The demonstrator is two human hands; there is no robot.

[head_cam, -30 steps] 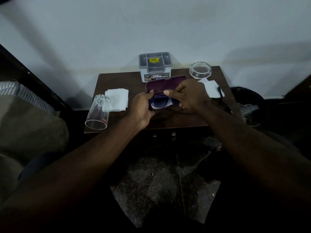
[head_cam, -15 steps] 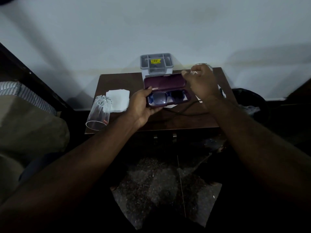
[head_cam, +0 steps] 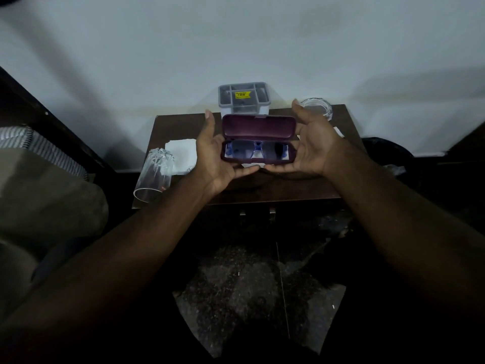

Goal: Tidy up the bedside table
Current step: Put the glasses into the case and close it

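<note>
A purple glasses case (head_cam: 258,127) is held up over the brown bedside table (head_cam: 286,187), its lid standing open. Blue-framed glasses (head_cam: 258,151) lie folded in its lower half. My left hand (head_cam: 214,153) cups the case's left end, thumb under the front edge. My right hand (head_cam: 309,145) cups the right end the same way, fingers raised beside the lid. Both palms face inward against the case.
A clear drinking glass (head_cam: 154,174) lies on its side at the table's left front edge, beside a white tissue (head_cam: 181,153). A grey compartment organizer (head_cam: 244,97) stands at the back. A glass ashtray (head_cam: 317,107) and another tissue (head_cam: 338,132) sit back right. A dark bin (head_cam: 388,153) stands right of the table.
My right hand came down from the lid's top corner to the case's right end. The case rose a little and now faces me squarely between both hands.
</note>
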